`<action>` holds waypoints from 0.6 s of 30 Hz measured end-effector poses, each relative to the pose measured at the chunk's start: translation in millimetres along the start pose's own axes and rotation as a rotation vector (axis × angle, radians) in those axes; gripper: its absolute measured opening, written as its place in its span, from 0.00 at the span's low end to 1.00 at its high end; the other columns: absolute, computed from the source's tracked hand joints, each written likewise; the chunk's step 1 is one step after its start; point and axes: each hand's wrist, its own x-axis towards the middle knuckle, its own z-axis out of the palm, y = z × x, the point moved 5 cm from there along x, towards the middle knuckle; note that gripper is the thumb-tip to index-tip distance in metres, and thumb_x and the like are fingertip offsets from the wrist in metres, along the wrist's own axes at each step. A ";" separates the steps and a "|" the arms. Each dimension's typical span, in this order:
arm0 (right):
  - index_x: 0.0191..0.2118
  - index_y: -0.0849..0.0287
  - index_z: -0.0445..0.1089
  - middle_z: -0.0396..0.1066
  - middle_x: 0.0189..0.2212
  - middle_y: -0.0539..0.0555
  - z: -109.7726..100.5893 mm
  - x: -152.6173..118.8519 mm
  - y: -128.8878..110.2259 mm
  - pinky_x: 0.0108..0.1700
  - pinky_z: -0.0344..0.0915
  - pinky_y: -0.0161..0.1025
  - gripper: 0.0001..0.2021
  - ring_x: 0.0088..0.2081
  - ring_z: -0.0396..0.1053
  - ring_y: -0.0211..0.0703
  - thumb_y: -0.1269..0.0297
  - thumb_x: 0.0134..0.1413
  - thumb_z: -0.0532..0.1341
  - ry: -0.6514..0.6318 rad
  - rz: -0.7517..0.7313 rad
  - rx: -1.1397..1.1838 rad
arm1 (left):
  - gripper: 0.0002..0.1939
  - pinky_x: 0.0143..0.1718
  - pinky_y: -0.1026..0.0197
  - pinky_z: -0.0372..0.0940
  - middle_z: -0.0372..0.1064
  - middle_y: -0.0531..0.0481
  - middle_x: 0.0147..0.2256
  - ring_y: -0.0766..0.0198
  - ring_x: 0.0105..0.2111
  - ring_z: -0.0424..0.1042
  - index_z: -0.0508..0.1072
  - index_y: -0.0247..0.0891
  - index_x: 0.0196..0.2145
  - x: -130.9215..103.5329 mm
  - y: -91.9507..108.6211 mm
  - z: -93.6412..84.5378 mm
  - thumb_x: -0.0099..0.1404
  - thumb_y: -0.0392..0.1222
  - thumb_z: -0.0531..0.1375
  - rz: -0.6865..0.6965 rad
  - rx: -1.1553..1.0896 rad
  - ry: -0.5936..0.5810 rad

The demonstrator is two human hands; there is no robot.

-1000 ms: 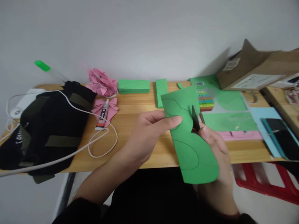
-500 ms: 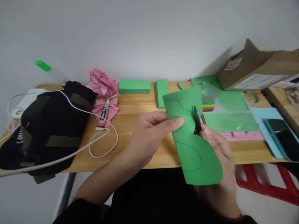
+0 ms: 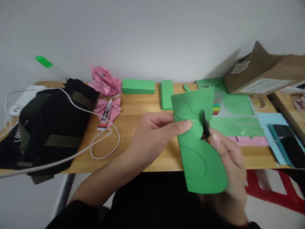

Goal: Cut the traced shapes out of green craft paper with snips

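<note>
A green sheet of paper (image 3: 197, 159) with curved pencil lines is held up over the table's front edge. My left hand (image 3: 157, 136) pinches its left side between thumb and fingers. The sheet's right side has a curved cut edge. My right hand (image 3: 228, 159) grips dark-bladed scissors (image 3: 205, 124), whose blades lie at the cut in the sheet's upper right part. The scissors' handles are hidden by the hand and the paper.
Behind are green paper stacks (image 3: 138, 86), crumpled pink paper (image 3: 105, 81) and a glue tube (image 3: 105, 115). A black bag (image 3: 54, 127) with a white cable lies left. On the right are a cardboard box (image 3: 264, 70), green packets (image 3: 238, 126) and a phone (image 3: 288, 144).
The sheet and both hands have shifted slightly right in view. The scissors' blades still sit at the cut, and the sheet's upper right part is angled a little differently.
</note>
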 end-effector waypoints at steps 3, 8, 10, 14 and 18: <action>0.34 0.39 0.80 0.66 0.25 0.45 -0.6 0.7 -0.6 0.29 0.59 0.35 0.09 0.28 0.61 0.39 0.54 0.64 0.62 -0.015 -0.015 -0.027 | 0.11 0.33 0.63 0.65 0.64 0.56 0.20 0.70 0.25 0.65 0.76 0.37 0.19 -0.3 0.9 -2.3 0.56 0.41 0.68 -0.015 0.017 0.016; 0.31 0.45 0.77 0.64 0.24 0.45 -4.4 -1.6 0.0 0.27 0.60 0.36 0.10 0.26 0.59 0.40 0.56 0.65 0.62 0.017 -0.019 -0.073 | 0.07 0.37 0.65 0.68 0.73 0.55 0.24 0.70 0.28 0.70 0.80 0.39 0.23 0.1 4.1 -0.6 0.58 0.39 0.68 -0.016 -0.040 -0.069; 0.29 0.47 0.75 0.64 0.24 0.45 -6.2 -3.6 -0.4 0.27 0.60 0.37 0.12 0.25 0.59 0.40 0.56 0.65 0.61 0.041 -0.025 -0.088 | 0.06 0.38 0.66 0.68 0.75 0.56 0.25 0.71 0.28 0.71 0.80 0.40 0.23 0.3 5.5 0.2 0.57 0.38 0.69 -0.005 -0.072 -0.091; 0.29 0.49 0.73 0.63 0.23 0.46 -6.8 -6.0 -0.7 0.26 0.59 0.38 0.13 0.25 0.59 0.41 0.58 0.67 0.59 0.030 -0.016 -0.107 | 0.07 0.37 0.67 0.68 0.76 0.57 0.25 0.70 0.28 0.71 0.81 0.42 0.22 0.3 5.6 -0.1 0.57 0.37 0.69 -0.008 -0.073 -0.080; 0.29 0.48 0.72 0.63 0.24 0.46 -7.6 -5.4 -0.7 0.27 0.59 0.39 0.14 0.25 0.59 0.41 0.59 0.68 0.58 0.016 -0.005 -0.121 | 0.08 0.36 0.64 0.68 0.75 0.55 0.24 0.68 0.27 0.71 0.80 0.41 0.21 0.9 4.7 -1.0 0.56 0.39 0.70 -0.024 -0.064 -0.061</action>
